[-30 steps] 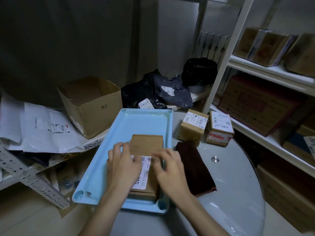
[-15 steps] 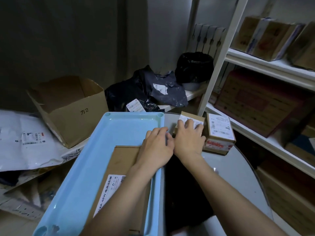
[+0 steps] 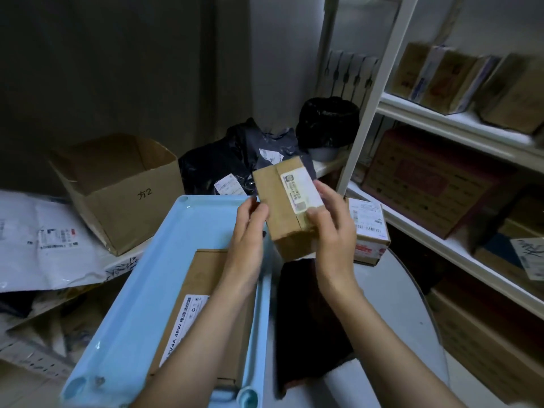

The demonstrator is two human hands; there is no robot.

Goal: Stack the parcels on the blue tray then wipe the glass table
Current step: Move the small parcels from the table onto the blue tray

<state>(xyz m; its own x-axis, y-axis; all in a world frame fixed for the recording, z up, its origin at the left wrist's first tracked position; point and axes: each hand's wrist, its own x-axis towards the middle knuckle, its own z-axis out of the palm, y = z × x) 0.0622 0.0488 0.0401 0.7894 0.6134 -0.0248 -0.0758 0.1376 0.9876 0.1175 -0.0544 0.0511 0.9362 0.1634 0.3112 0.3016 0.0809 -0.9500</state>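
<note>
While both hands grip the small brown cardboard parcel [image 3: 287, 206] aloft, left hand [image 3: 250, 231] and right hand [image 3: 332, 228] on opposite sides, its long axis tilts away, above the far right corner of the pale blue plastic tray [image 3: 141, 304], whose flat brown parcel [image 3: 203, 293] lies down-left, nearer the left hand.

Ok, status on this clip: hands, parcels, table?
Both hands, left and right, holding small brown parcel aloft. Flat parcel on blue tray. White-labelled box, dark cloth on glass table.
</note>
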